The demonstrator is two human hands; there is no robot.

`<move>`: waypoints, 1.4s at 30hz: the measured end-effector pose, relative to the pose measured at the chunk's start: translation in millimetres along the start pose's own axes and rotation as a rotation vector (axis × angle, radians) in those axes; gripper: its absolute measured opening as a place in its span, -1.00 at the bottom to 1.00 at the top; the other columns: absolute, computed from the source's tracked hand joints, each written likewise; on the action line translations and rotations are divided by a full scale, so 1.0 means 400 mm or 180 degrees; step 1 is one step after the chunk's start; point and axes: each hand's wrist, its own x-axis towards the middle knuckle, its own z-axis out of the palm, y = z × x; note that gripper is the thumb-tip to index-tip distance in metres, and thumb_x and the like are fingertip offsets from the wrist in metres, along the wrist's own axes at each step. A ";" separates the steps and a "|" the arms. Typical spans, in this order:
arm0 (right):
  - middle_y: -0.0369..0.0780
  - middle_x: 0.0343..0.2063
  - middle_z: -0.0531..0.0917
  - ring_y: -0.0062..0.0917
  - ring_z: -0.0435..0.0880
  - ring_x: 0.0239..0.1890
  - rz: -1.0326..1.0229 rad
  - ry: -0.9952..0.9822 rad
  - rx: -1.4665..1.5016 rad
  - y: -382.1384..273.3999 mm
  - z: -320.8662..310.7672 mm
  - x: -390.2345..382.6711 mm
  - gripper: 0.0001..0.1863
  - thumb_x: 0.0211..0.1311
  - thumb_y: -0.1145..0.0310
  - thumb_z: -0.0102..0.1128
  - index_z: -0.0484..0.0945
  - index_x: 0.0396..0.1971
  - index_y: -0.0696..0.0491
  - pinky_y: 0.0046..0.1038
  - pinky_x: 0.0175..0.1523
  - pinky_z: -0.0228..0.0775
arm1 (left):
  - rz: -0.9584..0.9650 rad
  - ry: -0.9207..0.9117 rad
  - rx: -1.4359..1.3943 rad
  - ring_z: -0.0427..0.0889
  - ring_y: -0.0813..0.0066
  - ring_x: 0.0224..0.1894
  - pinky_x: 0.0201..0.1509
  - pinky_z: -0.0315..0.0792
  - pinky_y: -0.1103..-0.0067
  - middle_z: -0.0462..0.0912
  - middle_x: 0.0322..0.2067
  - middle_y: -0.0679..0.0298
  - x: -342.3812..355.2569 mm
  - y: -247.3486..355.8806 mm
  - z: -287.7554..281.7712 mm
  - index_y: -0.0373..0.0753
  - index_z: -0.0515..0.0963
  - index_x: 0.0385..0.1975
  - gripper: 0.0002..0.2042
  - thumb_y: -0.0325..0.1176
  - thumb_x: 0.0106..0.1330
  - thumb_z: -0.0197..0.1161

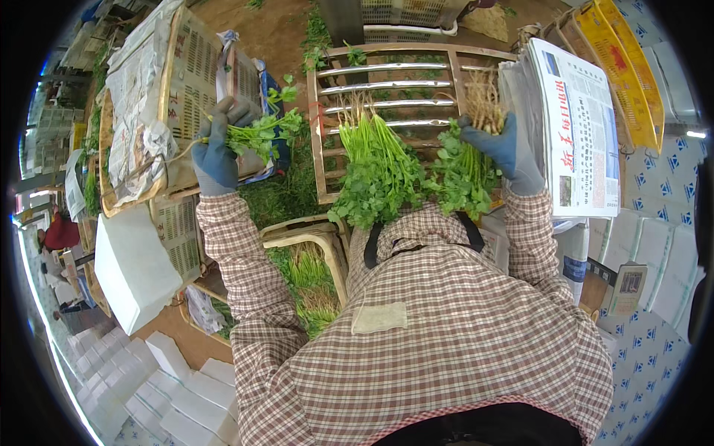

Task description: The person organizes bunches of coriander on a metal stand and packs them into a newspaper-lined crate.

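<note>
My left hand (216, 157), in a blue-grey glove, is closed on a few leafy coriander sprigs (260, 135) at the left, beside a crate. At the right, my right hand (506, 152), gloved alike, grips a coriander bunch (467, 167). Its pale roots (485, 104) point away from me and its leaves hang towards me. Between my hands a larger coriander pile (378, 163) lies on a metal-barred rack (394, 87), roots at the far end. My right-hand fingers are partly hidden by the bunch.
A newspaper stack (584, 134) stands right of my right hand. Paper-lined crates (182, 97) rise at the left, above a white foam box (134, 260). Close to my body is a crate of greens (309, 267). A yellow crate (628, 67) stands at the far right.
</note>
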 end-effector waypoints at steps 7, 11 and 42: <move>-0.19 -0.32 0.76 -0.62 0.72 -0.35 0.0462 -0.0536 -0.0119 -0.098 0.065 0.029 -0.69 0.14 0.38 0.47 0.68 -0.16 0.20 -0.55 -0.16 0.61 | -0.0373 -0.0778 -0.1421 0.55 0.21 0.19 0.27 0.49 0.34 0.45 0.23 0.00 0.039 0.076 0.055 -0.43 0.17 0.38 -0.46 -0.20 0.55 0.02; -0.15 -0.29 0.72 -0.56 0.71 -0.39 -0.0149 -0.0230 -0.0525 -0.107 0.110 0.039 -0.59 0.03 0.42 0.56 0.53 -0.20 0.21 -0.55 -0.26 0.65 | -0.0312 -0.1099 -0.1679 0.54 0.22 0.21 0.26 0.52 0.34 0.45 0.25 0.00 0.053 0.127 0.092 -0.42 0.16 0.39 -0.45 -0.18 0.55 0.00; -0.20 -0.34 0.74 -0.59 0.73 -0.35 0.0747 -0.0160 0.0132 0.057 0.043 0.047 -0.74 0.20 0.36 0.42 0.66 -0.22 0.23 -0.57 -0.26 0.63 | -0.1554 -0.1393 0.1695 0.62 0.57 -0.42 -0.39 0.58 0.58 0.69 -0.17 0.05 -0.103 -0.117 0.533 -0.35 0.47 0.17 -0.60 -0.36 0.38 0.21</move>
